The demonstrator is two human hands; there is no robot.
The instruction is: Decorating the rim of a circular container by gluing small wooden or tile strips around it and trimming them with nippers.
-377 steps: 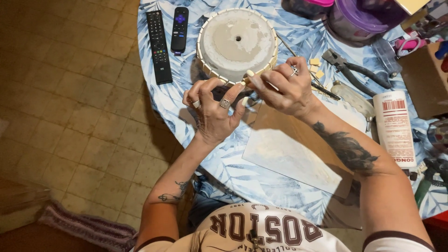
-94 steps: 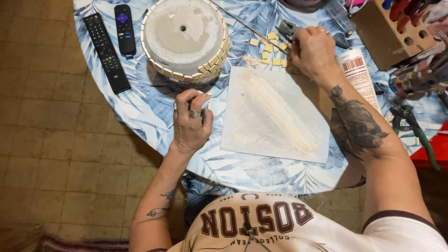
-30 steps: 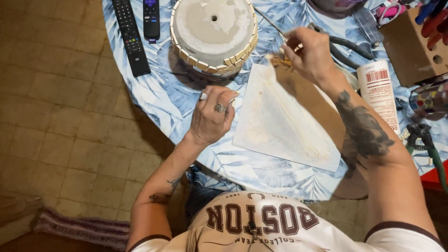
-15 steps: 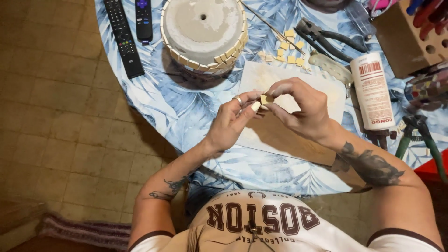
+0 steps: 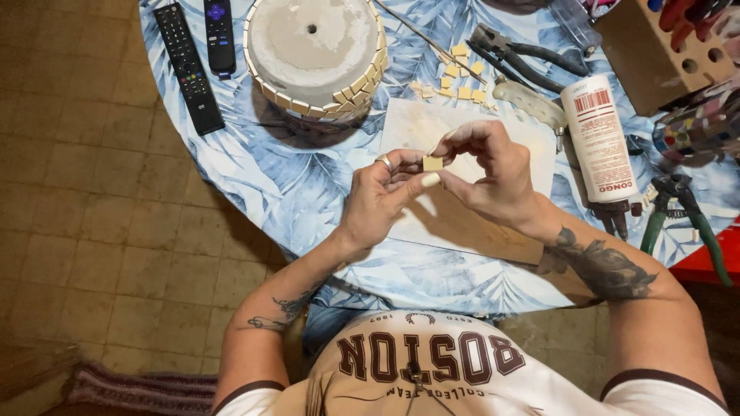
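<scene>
- Right now both hands meet above the table: the left hand (image 5: 381, 202) and the right hand (image 5: 487, 171) pinch one small cream tile (image 5: 432, 163) between their fingertips, thumb and forefinger of each closed on its edges. The tile is held in the air, over the pale sheet of paper (image 5: 493, 139) that lies on the tablecloth.
- Left hand — it wears a ring, and its long pale thumbnail sits just under the tile.
- Beyond the hands stands an upturned grey pot (image 5: 314, 48), base up with a drain hole in the middle; a band of cream tiles runs round its rim. Nothing rests on it, and its inside is hidden.
- Just right of the pot lies a loose scatter of tiles (image 5: 456, 77) of the same kind, touching the far edge of the paper.
- Beside that scatter — dark-handled pliers (image 5: 518, 58) and a thin metal rod (image 5: 420, 40).
- A white glue bottle (image 5: 598, 142) lies on its side to the right of the paper, nozzle pointing toward the person.
- Green-handled nippers (image 5: 682, 219) lie near the table's right edge.
- At the top right corner a wooden block with round holes (image 5: 655, 54) holds tools; only their coloured handles show.
- Two black remotes (image 5: 199, 54) lie side by side left of the pot.
- Under everything is a round table with a blue leaf-print cloth (image 5: 254, 177).
</scene>
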